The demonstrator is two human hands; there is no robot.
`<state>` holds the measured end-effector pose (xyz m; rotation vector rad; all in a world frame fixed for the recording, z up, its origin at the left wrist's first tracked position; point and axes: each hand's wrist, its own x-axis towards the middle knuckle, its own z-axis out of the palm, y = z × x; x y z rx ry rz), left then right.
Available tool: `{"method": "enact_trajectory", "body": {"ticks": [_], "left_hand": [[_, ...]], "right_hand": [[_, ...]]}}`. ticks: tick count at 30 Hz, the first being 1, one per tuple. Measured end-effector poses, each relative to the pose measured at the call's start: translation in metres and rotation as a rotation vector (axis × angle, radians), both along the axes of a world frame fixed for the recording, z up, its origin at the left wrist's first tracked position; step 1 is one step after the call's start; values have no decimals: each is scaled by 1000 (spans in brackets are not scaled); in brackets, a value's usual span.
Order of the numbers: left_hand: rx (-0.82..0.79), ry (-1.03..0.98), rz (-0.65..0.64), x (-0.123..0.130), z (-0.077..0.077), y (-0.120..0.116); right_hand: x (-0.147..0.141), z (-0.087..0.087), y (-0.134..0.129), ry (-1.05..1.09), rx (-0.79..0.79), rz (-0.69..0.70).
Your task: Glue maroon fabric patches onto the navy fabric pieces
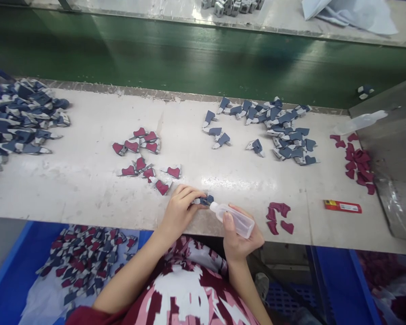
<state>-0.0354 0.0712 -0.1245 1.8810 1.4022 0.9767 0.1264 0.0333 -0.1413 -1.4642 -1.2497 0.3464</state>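
Note:
Near the table's front edge my left hand (pixel 181 208) pinches a small blue-and-grey plastic part (pixel 206 200). My right hand (pixel 241 234) is closed round a translucent squeeze bottle (pixel 236 218), tilted so its nozzle points left and meets or nearly meets the part; I cannot tell if they touch. Just beyond my left hand lie several grey parts with red faces (pixel 162 186). To the right of the bottle are several loose dark red pieces (pixel 272 213). Further back on the right sits a cluster of blue-and-grey parts (pixel 286 131).
A big heap of blue-and-grey parts (pixel 23 117) covers the table's left end. At right lie a red packet (pixel 342 206), more red pieces (pixel 360 164) and a second bottle (pixel 362 122). Blue bins (pixel 11 266) stand below the front edge; a green belt (pixel 176 54) runs behind.

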Motion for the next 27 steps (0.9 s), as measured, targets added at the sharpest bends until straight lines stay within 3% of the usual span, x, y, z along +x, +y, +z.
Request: {"method": "enact_trajectory", "body": {"ticks": [10,21,25,27], "left_hand": [[10,12,-6,0,0,0],[-6,13,-12,-2,-3,0],[12,20,-13,-3,-3,0],[27,18,-12,-3,-4,1]], "right_hand": [[1,2,-2,76,-47,-28],[-7,2,0,165,20,-257],[-5,1,3,188,121,-401],[-1,2,6,221,127,-373]]}}
